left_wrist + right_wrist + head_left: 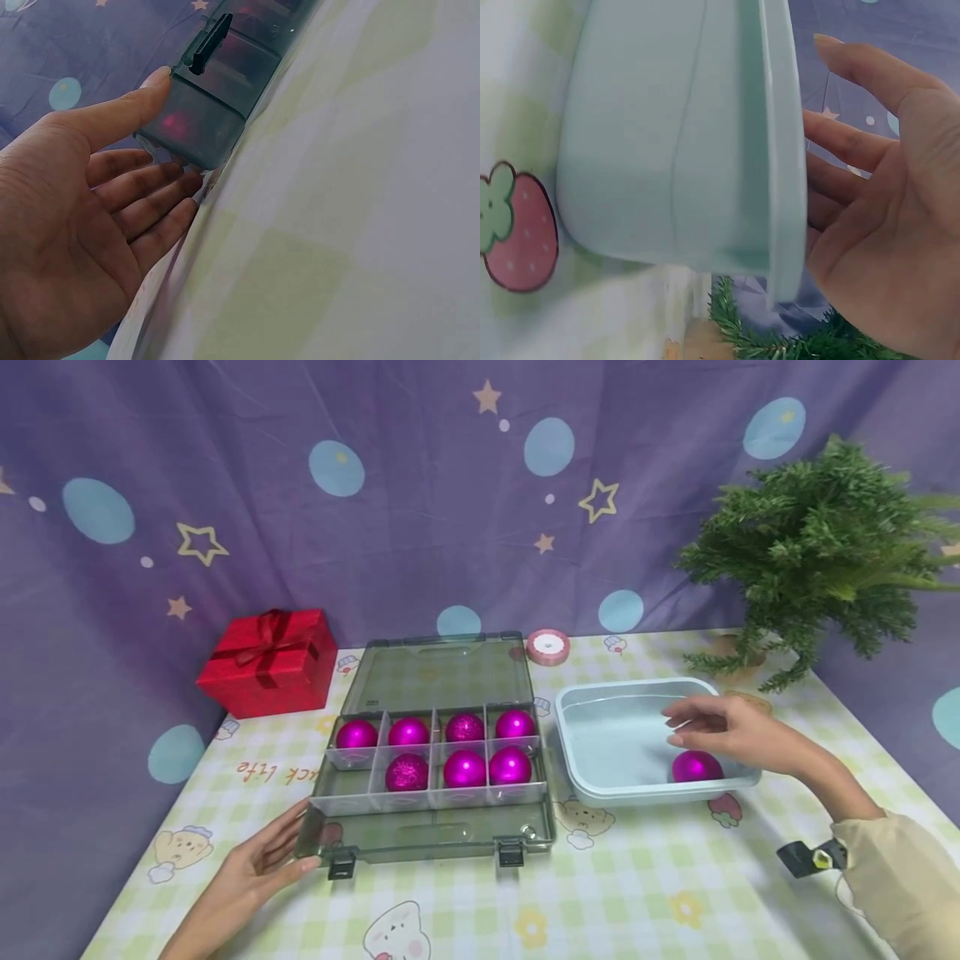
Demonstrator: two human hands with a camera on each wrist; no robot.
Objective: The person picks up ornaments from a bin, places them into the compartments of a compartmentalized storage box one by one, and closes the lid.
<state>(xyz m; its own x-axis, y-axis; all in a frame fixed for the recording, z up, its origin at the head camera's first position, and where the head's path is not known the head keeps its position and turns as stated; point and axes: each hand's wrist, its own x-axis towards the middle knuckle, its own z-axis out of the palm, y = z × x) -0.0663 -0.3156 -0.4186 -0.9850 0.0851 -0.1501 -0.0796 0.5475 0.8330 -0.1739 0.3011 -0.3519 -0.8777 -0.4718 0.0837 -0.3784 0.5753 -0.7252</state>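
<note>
A dark translucent compartment box [442, 806] lies with its lid [442, 677] folded back. Several shiny and glittery magenta balls [465, 768] sit one to a compartment; the front left compartment holds no ball. My left hand [258, 868] holds the box's near left corner, thumb at the front edge and fingers along the side. To the right, my right hand [720, 727] hovers over a pale blue basin [615, 793], fingers loosely bent and holding nothing. Below it, one magenta ball [697, 767] lies inside the basin, which hides it in the right wrist view.
A red gift box [270, 664] with a ribbon bow stands at the back left. Behind the lid lies a pink ribbon roll [548, 647]. A small artificial pine tree [817, 552] leans over the back right of the checked tablecloth [615, 893]. A purple curtain [420, 527] hangs behind.
</note>
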